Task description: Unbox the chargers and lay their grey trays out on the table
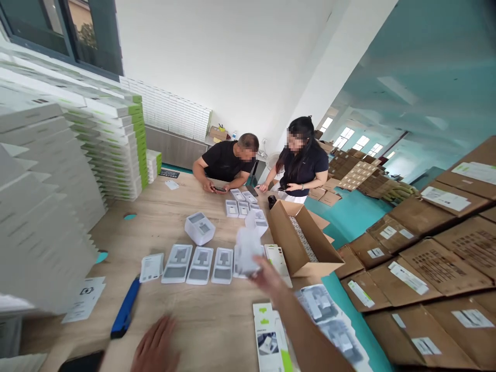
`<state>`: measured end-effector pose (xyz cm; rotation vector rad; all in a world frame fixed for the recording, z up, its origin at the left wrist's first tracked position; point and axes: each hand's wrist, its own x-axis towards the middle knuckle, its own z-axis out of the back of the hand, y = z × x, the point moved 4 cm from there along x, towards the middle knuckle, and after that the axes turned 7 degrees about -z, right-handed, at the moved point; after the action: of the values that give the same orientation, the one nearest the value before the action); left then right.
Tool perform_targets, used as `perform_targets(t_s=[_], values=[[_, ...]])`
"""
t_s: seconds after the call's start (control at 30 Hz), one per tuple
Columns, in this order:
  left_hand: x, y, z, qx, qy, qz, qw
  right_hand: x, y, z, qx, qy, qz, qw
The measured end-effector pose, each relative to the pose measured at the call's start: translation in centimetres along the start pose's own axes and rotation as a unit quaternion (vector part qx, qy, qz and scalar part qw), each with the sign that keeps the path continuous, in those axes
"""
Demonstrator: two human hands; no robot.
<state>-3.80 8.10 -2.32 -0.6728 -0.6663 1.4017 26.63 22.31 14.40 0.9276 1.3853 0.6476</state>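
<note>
My right hand [269, 276] reaches over the table with its fingers closed on the edge of a white plastic tray [248, 245], blurred by motion. To its left stand three white moulded trays [199, 264] in a row, with a taller stack of trays [199, 228] behind them. My left hand [157, 346] is over the near part of the table, blurred, fingers stretched out and nothing in them. Near it lie a blue utility knife [126, 307] and a stack of white printed cards [152, 267]. White-and-green printed packaging [269, 336] lies beneath my right forearm.
An open cardboard box [304, 248] stands at the table's right side, near bagged parts [329, 315]. Tall stacks of white boxes [116, 144] fill the left. Two people [228, 160] are at the far end. Brown cartons [426, 268] are piled right. A dark phone-like object [82, 361] lies nearby.
</note>
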Motion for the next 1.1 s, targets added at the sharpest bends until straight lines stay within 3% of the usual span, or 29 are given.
perform_targets(t_s=[0.07,0.13,0.17,0.23,0.3,0.37,0.4,0.47,0.53,0.6,0.7,0.87,0.97,1.1], values=[[-0.5,-1.6,1.4,-0.174,-0.036,0.078,0.981,-4.6,-6.5,-3.0,0.028,0.035,-0.046,0.998],[-1.0,-4.0,2.2,-0.353,-0.029,0.167,0.920,-8.3,-12.0,-6.2,0.031,0.069,-0.087,0.993],[-1.3,-5.3,2.8,-0.394,-0.051,0.198,0.896,-9.9,-14.0,-7.4,-0.011,0.061,-0.068,0.996],[-1.9,-7.6,3.8,-0.396,-0.071,0.236,0.885,-12.6,-16.2,-9.3,-0.152,0.016,0.035,0.988],[-2.8,-8.8,5.0,-0.351,-0.093,0.258,0.895,-14.8,-17.0,-10.4,-0.283,-0.006,0.122,0.951],[-3.8,-9.1,6.2,-0.344,-0.117,0.269,0.892,-16.4,-16.9,-10.9,-0.328,0.037,0.162,0.930],[-4.4,-9.0,6.7,-0.375,-0.122,0.273,0.877,-17.0,-16.6,-10.7,-0.313,0.062,0.171,0.932],[-5.4,-8.8,7.2,-0.484,-0.102,0.283,0.822,-17.4,-15.5,-9.8,-0.235,0.080,0.162,0.955],[-6.3,-9.1,7.5,-0.574,-0.064,0.298,0.760,-17.1,-14.5,-8.9,-0.149,0.081,0.097,0.981],[-6.9,-9.9,7.6,-0.609,-0.034,0.303,0.733,-16.8,-14.0,-8.9,-0.084,0.123,0.018,0.989],[-7.0,-11.5,7.4,-0.625,-0.025,0.257,0.737,-16.9,-13.2,-9.6,-0.012,0.184,-0.013,0.983],[-6.3,-12.2,7.5,-0.610,-0.025,0.202,0.766,-18.0,-12.1,-9.3,-0.005,0.180,0.020,0.984],[-5.4,-12.3,9.0,-0.556,0.050,0.181,0.810,-19.2,-11.6,-8.9,-0.073,0.171,0.059,0.981],[-4.2,-13.4,11.4,-0.380,0.209,0.175,0.884,-20.7,-12.1,-9.2,-0.120,0.187,0.069,0.973]])
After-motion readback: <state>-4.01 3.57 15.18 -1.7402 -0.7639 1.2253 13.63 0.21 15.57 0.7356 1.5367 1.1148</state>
